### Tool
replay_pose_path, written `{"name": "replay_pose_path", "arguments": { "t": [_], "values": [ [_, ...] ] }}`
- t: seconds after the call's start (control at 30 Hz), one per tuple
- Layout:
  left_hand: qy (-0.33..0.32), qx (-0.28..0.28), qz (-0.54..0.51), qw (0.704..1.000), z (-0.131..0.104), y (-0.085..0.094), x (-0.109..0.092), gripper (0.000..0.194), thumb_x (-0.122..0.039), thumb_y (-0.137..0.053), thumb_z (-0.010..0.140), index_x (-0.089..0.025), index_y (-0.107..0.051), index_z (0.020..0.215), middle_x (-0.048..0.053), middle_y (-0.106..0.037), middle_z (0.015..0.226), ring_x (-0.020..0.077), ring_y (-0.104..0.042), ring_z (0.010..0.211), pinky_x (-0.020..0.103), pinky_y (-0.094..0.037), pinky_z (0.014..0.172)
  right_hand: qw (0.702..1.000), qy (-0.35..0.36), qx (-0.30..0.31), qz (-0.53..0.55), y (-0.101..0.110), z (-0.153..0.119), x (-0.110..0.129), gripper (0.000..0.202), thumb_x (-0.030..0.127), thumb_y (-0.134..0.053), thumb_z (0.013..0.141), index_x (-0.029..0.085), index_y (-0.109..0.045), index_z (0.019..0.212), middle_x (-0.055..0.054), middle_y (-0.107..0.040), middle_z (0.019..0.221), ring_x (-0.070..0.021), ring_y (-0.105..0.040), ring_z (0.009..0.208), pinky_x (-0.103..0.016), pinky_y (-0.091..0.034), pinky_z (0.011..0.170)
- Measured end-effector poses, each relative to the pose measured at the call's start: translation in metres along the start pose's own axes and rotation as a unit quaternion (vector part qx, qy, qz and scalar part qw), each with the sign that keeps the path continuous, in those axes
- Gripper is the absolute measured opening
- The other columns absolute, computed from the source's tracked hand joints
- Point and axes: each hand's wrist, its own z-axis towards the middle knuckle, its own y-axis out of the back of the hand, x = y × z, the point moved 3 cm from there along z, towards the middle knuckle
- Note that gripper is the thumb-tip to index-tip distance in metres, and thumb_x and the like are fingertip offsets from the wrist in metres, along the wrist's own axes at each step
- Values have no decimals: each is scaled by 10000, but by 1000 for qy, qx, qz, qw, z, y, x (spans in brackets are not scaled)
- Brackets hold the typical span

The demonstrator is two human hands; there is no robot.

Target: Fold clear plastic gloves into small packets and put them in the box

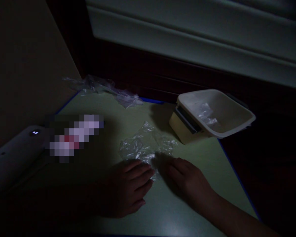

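Clear plastic film (pixel 148 141): thin, transparent, crumpled, irregular outline; bright creases on left side and middle, smoother patch toward upper right. Lies on the tabletop near its middle.

Surface and room, left to right: dim light throughout. Plain wall (pixel 27 65) at far left. Long pale device (pixel 12 154), rounded end, small bright spot near the tip. Beside it, a pixelated object (pixel 81 135), whitish with some red; identity not readable. At the back, a second crumpled clear plastic sheet (pixel 101 87) along the table edge. Table (pixel 143 112) pale greenish, blue edging (pixel 151 100). Behind: dark reddish-brown frame (pixel 138 62), pale ridged panel (pixel 187 39) above. Right: cream plastic tub (pixel 177 126), tilted, dark clip on its side, clear plastic pieces (pixel 207 113) inside.

Hands: left hand (pixel 130 189) palm down, fingers extended and slightly apart, at the film's near left edge; no grip seen. Right hand (pixel 185 174) at the near right edge, fingers partly curled; tips in shadow, so cannot tell whether it pinches the film. Film lies just beyond and between both.
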Motion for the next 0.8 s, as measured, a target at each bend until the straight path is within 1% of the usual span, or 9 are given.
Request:
{"name": "replay_pose_path", "arguments": {
  "t": [0.2,0.3,0.4,0.47,0.53,0.6,0.67,0.73,0.8],
  "values": [
    [-18,-24,32,999,-2,1,-1,316,-337,-453,922,-117,-636,1057,109,-627,1199,271,-541,1130,445,-405,990,999,-5,-2,36,-15,-2,6,184,163,-489,923,152,-671,947,-113,-700,929,-208,-633,799,-342,-497,682],
    [16,-36,59,997,-2,11,4,299,-307,-441,931,-102,-654,974,112,-664,1101,271,-576,1051,419,-453,929,999,3,1,52,-16,-4,2,189,151,-509,915,156,-656,1033,-114,-693,1024,-221,-631,904,-370,-495,752],
    [59,-37,93,993,-4,23,15,272,-234,-425,935,-111,-657,864,106,-680,988,242,-594,968,376,-486,875,998,1,-14,53,-9,-8,-5,235,146,-483,924,146,-629,1108,-131,-667,1118,-242,-611,997,-408,-497,812],
    [73,-49,113,990,-11,27,24,280,-214,-397,946,-113,-648,873,110,-670,980,230,-586,965,365,-489,878,998,-16,-25,49,-3,-13,-10,250,159,-458,932,117,-630,1108,-160,-673,1077,-253,-622,962,-402,-522,771],
    [79,-73,131,986,-22,26,32,310,-231,-354,962,-97,-632,930,126,-651,1003,245,-574,989,383,-492,872,998,-35,-30,45,3,-16,-13,268,168,-424,939,94,-648,1067,-175,-687,976,-250,-639,870,-378,-545,695],
    [91,-51,132,986,-33,20,40,312,-236,-332,972,-101,-613,969,129,-628,1062,248,-553,1039,389,-484,891,998,-37,-25,47,6,-19,-12,295,162,-392,943,94,-671,1008,-166,-690,881,-237,-641,778,-356,-551,632],
    [102,-21,128,986,-42,14,45,295,-245,-347,971,-95,-599,1004,141,-600,1127,266,-522,1107,414,-461,932,998,-18,-18,53,6,-19,-6,301,147,-387,940,102,-681,991,-149,-690,836,-223,-636,718,-346,-549,598],
    [115,2,117,987,-47,10,47,277,-250,-367,965,-95,-589,1024,145,-576,1173,280,-487,1164,433,-435,967,998,6,-9,61,2,-17,1,275,131,-420,927,106,-673,1031,-136,-698,862,-218,-644,735,-359,-557,638],
    [120,11,106,987,-50,9,47,272,-259,-373,961,-103,-582,1039,136,-567,1184,280,-465,1190,432,-422,983,998,23,-5,66,-3,-15,7,259,125,-452,917,113,-659,1074,-133,-705,960,-227,-657,845,-398,-557,753]
  ]
}}
